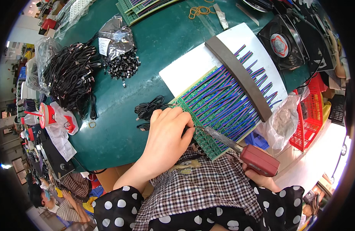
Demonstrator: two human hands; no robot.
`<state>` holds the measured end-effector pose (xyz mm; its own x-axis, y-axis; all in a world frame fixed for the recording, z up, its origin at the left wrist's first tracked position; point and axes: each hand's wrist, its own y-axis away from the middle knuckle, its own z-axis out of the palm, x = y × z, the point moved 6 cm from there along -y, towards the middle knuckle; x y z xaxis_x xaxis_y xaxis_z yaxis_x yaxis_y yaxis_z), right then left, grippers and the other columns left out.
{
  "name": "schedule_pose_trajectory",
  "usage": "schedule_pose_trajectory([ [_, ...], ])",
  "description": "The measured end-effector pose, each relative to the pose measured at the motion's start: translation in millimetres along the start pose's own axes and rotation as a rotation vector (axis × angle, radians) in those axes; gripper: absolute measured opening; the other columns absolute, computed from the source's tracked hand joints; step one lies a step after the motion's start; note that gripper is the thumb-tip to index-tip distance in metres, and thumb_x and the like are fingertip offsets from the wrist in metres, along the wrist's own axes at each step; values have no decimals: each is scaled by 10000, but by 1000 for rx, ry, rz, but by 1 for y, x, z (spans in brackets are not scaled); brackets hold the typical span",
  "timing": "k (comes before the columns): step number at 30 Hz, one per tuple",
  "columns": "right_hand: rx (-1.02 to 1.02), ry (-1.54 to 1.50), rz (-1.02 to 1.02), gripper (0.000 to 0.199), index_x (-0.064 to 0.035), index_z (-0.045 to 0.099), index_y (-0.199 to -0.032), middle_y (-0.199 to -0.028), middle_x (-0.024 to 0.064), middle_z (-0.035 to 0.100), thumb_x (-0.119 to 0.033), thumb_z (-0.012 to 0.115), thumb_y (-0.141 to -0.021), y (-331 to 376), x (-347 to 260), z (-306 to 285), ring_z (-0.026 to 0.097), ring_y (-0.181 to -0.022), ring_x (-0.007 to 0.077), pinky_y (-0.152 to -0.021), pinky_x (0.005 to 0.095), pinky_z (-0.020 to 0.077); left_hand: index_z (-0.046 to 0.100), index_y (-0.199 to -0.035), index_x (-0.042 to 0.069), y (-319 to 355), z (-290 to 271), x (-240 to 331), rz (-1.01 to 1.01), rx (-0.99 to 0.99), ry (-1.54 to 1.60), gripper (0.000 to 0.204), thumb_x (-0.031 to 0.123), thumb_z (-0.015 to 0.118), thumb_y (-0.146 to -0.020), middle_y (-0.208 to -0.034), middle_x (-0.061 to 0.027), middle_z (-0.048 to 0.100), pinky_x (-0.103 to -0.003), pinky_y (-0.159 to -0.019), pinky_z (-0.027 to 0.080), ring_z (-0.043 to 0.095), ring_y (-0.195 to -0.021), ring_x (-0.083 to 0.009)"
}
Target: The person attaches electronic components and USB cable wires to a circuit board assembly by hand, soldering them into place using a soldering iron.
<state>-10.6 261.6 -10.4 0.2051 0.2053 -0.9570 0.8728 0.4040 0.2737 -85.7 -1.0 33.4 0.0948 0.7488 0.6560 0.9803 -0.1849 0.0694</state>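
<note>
My left hand rests on the near edge of a green circuit board panel, its fingers pinched together on a thin black wire at the board. My right hand grips the dark red handle of a soldering iron; its metal tip points left and meets the board just by my left fingertips. Rows of blue, red and green wires run off the board under a long grey bar that lies across them on a white sheet.
A pile of black cables and an open bag of small black connectors lie at the left of the green table. A black fan stands at the back right, a red basket at the right. A red cup sits far left.
</note>
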Motion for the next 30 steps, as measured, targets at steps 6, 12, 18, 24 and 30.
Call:
schedule_pose_trajectory([
  [6, 18, 172, -25, 647, 36, 501, -1217, -902, 87, 671, -182, 769, -670, 5, -8, -1, 661, -725, 172, -645, 261, 496, 544, -727, 75, -3, -2, 1, 23, -7, -2, 126, 43, 666, -715, -692, -39, 458, -333, -731, 316, 464, -711, -212],
  [12, -5, 16, 123, 560, 29, 565, -1118, -823, 57, 632, -233, 770, -667, 0, -7, 0, 611, -640, 163, -602, 253, 465, 536, -728, 73, -5, -2, 2, 22, -23, -48, 121, 43, 652, -716, -701, -52, 473, -340, -730, 323, 476, -720, -232],
  [18, 99, -88, 97, 383, 3, 605, -954, -774, 36, 597, -272, 744, -726, 9, -16, -7, 597, -652, 132, -591, 252, 454, 538, -731, 69, -10, -1, 10, 62, -43, -52, 115, 54, 650, -715, -716, -58, 490, -348, -737, 329, 489, -729, -245],
  [24, 543, -77, -293, 299, -17, 577, -865, -790, 54, 563, -305, 655, -849, 21, -63, -54, 597, -696, 155, -636, 256, 499, 541, -698, 42, -5, -1, 9, -11, 10, -80, 117, 52, 657, -688, -689, -73, 492, -355, -690, 359, 489, -702, -248],
  [30, 757, -938, -778, 325, -60, 454, -1185, -1043, 70, 529, -299, 459, -965, 6, -59, -134, 446, -588, 58, -458, 194, 349, 534, -717, 18, -4, 3, 13, -49, -80, -44, 120, 39, 652, -711, -711, -101, 510, -390, -676, 392, 522, -742, -294],
])
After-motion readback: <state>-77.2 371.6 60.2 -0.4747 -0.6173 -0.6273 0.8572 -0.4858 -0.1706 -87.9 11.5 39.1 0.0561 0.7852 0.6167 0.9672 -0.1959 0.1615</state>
